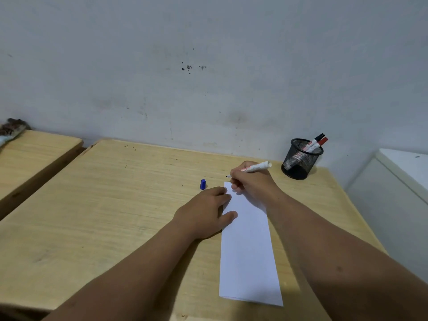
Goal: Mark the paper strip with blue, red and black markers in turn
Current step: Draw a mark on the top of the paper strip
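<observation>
The strip (249,246), a long white piece of paper, lay lengthwise on a wooden table (104,216), running from the near edge toward the wall. At its far end, the right hand (251,184) pinched an uncapped marker (253,168) in a writing grip, fingers curled together, its dark tip pointing left just beyond the strip's far corner. The left hand (206,210) pressed flat on the strip's left edge, fingers loosely spread, thumb on the paper. A blue cap (202,184) stood just beyond the left fingertips. Farther right, near the wall, a black mesh cup (300,159) held a red marker (320,142) and a black marker (316,138).
</observation>
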